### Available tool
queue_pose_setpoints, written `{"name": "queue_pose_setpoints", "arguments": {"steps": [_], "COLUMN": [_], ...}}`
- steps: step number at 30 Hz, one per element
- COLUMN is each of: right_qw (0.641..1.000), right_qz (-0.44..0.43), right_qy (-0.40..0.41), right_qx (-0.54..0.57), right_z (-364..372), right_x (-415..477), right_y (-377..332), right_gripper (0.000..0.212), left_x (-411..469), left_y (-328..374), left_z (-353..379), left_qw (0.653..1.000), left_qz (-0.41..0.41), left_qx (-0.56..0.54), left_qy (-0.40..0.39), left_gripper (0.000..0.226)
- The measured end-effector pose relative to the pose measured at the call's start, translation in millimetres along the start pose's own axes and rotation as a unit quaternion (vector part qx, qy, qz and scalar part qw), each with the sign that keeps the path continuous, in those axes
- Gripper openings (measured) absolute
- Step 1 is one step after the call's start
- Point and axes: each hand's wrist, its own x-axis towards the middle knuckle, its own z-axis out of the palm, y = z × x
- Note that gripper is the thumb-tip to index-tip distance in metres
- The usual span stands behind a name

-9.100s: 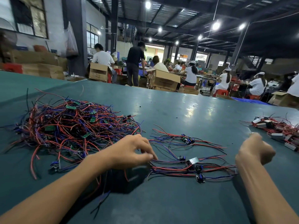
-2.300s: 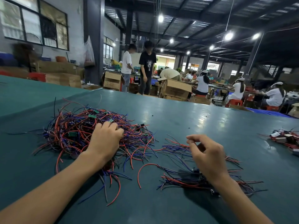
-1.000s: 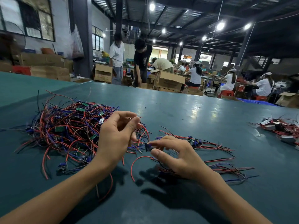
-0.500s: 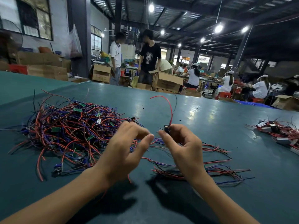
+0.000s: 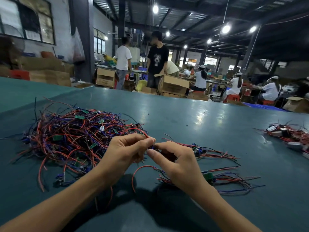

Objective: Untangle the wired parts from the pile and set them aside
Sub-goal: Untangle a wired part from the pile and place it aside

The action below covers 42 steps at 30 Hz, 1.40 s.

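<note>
While both hands meet above the green table [image 5: 192, 124], a small dark wired part [image 5: 151, 147] sits pinched between their fingertips. The left hand [image 5: 127, 154] curls finger and thumb round its red lead; the right hand [image 5: 178, 163] nips the part itself with thumb and forefinger. Just left lies the tangled pile [image 5: 75, 139] of red and blue wires. Separated wired parts [image 5: 217, 166] spread under and right of the right hand. Well apart at the right edge is another heap [image 5: 287, 136].
</note>
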Motion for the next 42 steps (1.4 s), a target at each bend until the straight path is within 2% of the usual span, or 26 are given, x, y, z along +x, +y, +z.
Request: {"name": "queue_pose_setpoints", "arguments": {"steps": [4, 12, 16, 18, 20, 24, 26, 29, 30, 32, 34, 38, 40, 42], "right_qw": [0.998, 0.995, 0.996, 0.997, 0.998, 0.998, 0.997, 0.991, 0.988, 0.987, 0.986, 0.986, 0.979, 0.958], "right_qz": [0.043, 0.07, 0.06, 0.053, 0.043, 0.062, 0.072, 0.11, 0.123, 0.136, 0.141, 0.147, 0.176, 0.238], "right_qy": [-0.016, -0.058, -0.066, -0.061, -0.049, -0.023, 0.01, 0.054, 0.048, 0.007, -0.035, -0.057, -0.043, -0.028], "right_qx": [0.03, 0.043, 0.024, 0.01, -0.006, 0.007, 0.015, 0.06, 0.074, 0.091, 0.087, 0.045, 0.088, 0.159], "right_z": [3.3, 4.1, 11.1, 15.4, 17.5, 17.9, 18.0, 14.9, 13.3, 10.6, 9.3, 11.7, 12.6, 12.4], "right_x": [0.3, -2.7, -7.0, -9.7, -11.4, -12.2, -11.3, -6.4, -5.0, -3.0, -2.6, -3.2, -3.1, -1.2], "right_y": [-0.6, 1.4, 2.4, 3.2, 3.0, 1.0, -0.6, -2.0, -3.0, -6.9, -12.0, -14.9, -12.6, -12.3], "right_gripper": [0.008, 0.017, 0.02, 0.026, 0.023, 0.016, 0.019, 0.029, 0.03, 0.031, 0.033, 0.034, 0.028, 0.015], "left_x": [3.4, 14.3, 16.5, 19.3, 22.3, 22.6, 20.8, 14.9, 11.3, 5.2, 3.5, 5.1, 3.9, 2.1], "left_y": [1.3, 5.6, 7.0, 4.6, 6.5, 11.6, 10.3, 3.4, 0.2, -6.2, -8.8, -9.3, -10.0, -9.2], "left_z": [-3.9, -22.0, -37.7, -42.6, -47.7, -53.5, -48.6, -34.8, -29.0, -19.1, -15.6, -20.8, -21.4, -19.1], "left_qw": [0.997, 0.979, 0.967, 0.963, 0.956, 0.954, 0.956, 0.987, 0.994, 0.996, 0.995, 0.996, 0.996, 0.997], "left_qz": [0.005, 0.008, 0.021, -0.007, -0.041, -0.048, -0.074, -0.105, -0.098, -0.069, -0.055, -0.086, -0.087, -0.075], "left_qx": [-0.003, 0.012, 0.101, 0.057, -0.032, -0.15, -0.175, -0.08, -0.045, -0.014, -0.011, -0.003, 0.002, 0.014], "left_qy": [0.077, 0.203, 0.232, 0.265, 0.289, 0.256, 0.224, 0.089, 0.032, -0.053, -0.079, -0.04, -0.024, -0.03], "left_gripper": [0.029, 0.013, 0.012, 0.016, 0.016, 0.016, 0.029, 0.071, 0.077, 0.065, 0.059, 0.041, 0.032, 0.032]}}
